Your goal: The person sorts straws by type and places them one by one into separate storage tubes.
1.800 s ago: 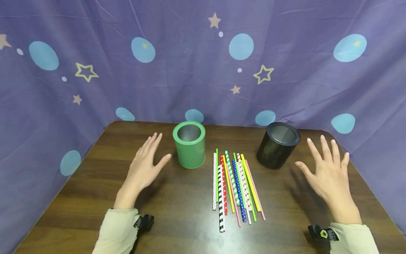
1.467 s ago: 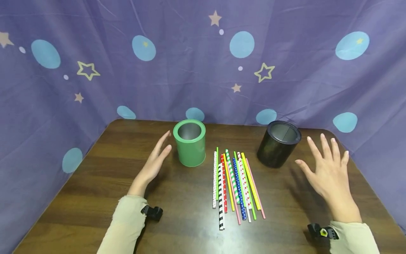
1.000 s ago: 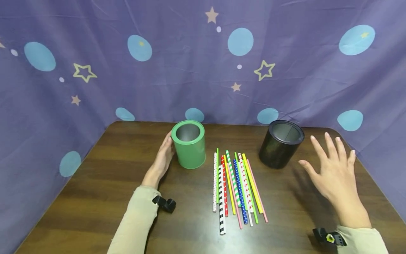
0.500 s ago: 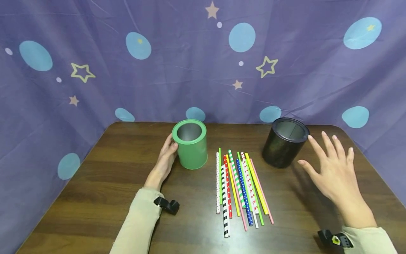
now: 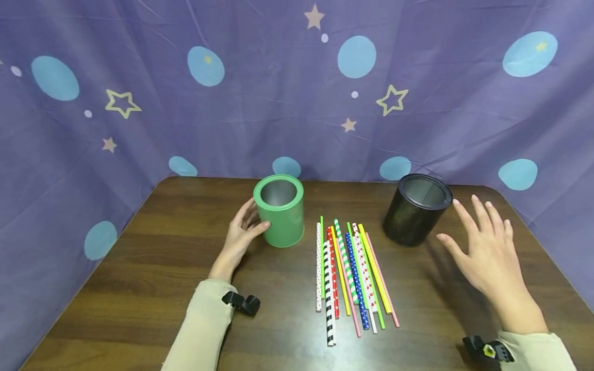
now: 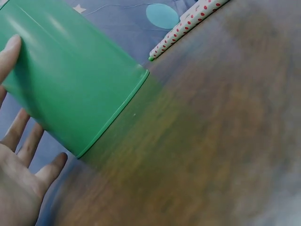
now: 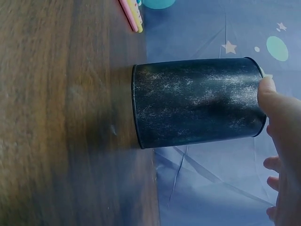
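Note:
My left hand (image 5: 237,238) is at the left side of an upright green can (image 5: 281,221), its thumb across the front and its fingers reaching round behind. The left wrist view shows the thumb against the green can (image 6: 70,75), the little finger apart from it and some fingertips hidden. On the right, my right hand (image 5: 487,257) hovers with fingers spread beside an upright black can (image 5: 410,221). In the right wrist view its thumb overlaps the top rim of the black can (image 7: 197,103). Several straws, striped, dotted and plain, lie side by side between the cans, among them a black-and-white striped straw (image 5: 329,299).
Both cans stand near the far edge of the brown wooden table (image 5: 139,288). A purple curtain (image 5: 278,103) with stars and blue ovals hangs right behind the table and along its sides. Each wrist wears a black strapped device (image 5: 243,303).
My left hand has come in from the left to the green can, and its thumb has moved onto the can's front. The right hand has stayed spread near the black can.

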